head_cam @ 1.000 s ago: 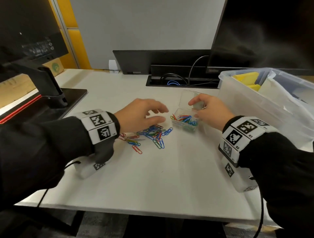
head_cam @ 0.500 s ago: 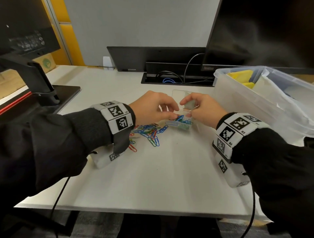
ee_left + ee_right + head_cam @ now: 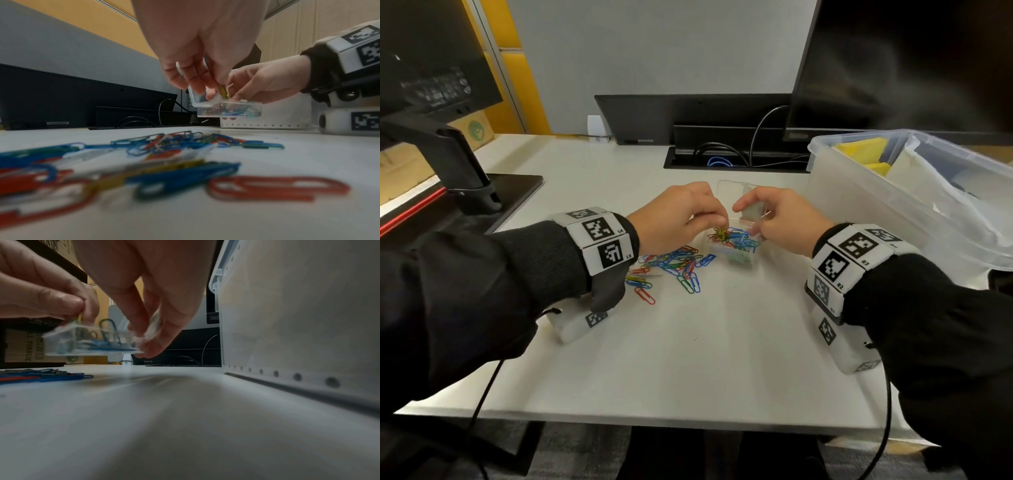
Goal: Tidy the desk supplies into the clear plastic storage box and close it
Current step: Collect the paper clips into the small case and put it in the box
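A small clear clip case [image 3: 736, 251] [image 3: 228, 108] [image 3: 86, 342], partly filled with coloured paper clips, is held a little above the desk. My right hand [image 3: 784, 222] [image 3: 144, 331] grips its right end, the open lid standing behind. My left hand [image 3: 681, 219] [image 3: 205, 87] pinches a bunch of clips [image 3: 719, 234] [image 3: 223, 91] just over the case's left end. Loose coloured paper clips [image 3: 674, 267] [image 3: 164, 146] lie scattered on the white desk [image 3: 688, 359] under my left wrist. The large clear storage box [image 3: 859, 192] [image 3: 298, 321] stands open at the right.
Yellow pads and papers [image 3: 866, 150] lie inside the storage box. A monitor stand [image 3: 465, 164] occupies the left of the desk, and a cable tray [image 3: 732, 159] runs along the back under a dark monitor [image 3: 893, 61]. The desk's front edge is near.
My left hand has picked clips off the pile and carried them right to the case. The right hand has lifted the case slightly off the desk.
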### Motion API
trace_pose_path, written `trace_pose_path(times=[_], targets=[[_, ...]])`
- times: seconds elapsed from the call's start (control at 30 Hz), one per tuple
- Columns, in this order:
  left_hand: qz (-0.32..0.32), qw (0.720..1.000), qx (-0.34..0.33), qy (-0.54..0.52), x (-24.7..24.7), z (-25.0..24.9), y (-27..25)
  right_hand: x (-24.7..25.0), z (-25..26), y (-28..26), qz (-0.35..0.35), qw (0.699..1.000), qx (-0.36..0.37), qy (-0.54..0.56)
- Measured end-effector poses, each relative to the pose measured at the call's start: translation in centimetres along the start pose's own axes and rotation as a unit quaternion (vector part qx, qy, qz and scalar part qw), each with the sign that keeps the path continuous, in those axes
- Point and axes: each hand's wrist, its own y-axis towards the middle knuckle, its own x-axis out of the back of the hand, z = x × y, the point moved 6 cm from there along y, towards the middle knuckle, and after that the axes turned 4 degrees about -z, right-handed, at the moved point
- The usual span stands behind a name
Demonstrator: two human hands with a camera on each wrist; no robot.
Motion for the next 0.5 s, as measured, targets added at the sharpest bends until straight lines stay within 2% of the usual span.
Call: trace_pose_path(times=[0.13,0.2,0.27,0.3,0.33,0.4,0.47,0.5], targets=[[0.047,0.999,-0.011,0.005,-0.6,-0.1,-0.2,-0.3,0.4,-0.1,0.017,1.0,0.015,0.015],[0.004,1.0,-0.002,-0.002,0.1,0.0,-0.1,0.0,0.2,0.0,-0.001,1.0,0.005,0.019],[-0.064,0.997,0.031,0.015,1.1,0.5,-0.1,0.8,-0.4,0.3,-0.055,0.998,-0.015,0.022],[-0.075,0.995,0.058,0.033,1.3,1.1,-0.1,1.2,-0.7,0.3,-0.081,0.996,-0.023,0.018],[-0.05,0.993,0.091,0.055,1.0,1.8,-0.2,1.5,-0.9,0.3,-0.099,0.995,-0.028,0.012],[0.082,0.981,0.154,0.091,-0.6,3.2,-0.6,1.7,-1.2,0.3,-0.113,0.993,-0.034,0.005],[0.196,0.961,0.168,0.095,-1.8,3.7,-1.5,1.8,-1.3,0.2,-0.115,0.993,-0.032,0.004],[0.218,0.959,0.156,0.088,-1.9,3.6,-2.0,1.8,-1.4,0.2,-0.115,0.993,-0.031,0.004]])
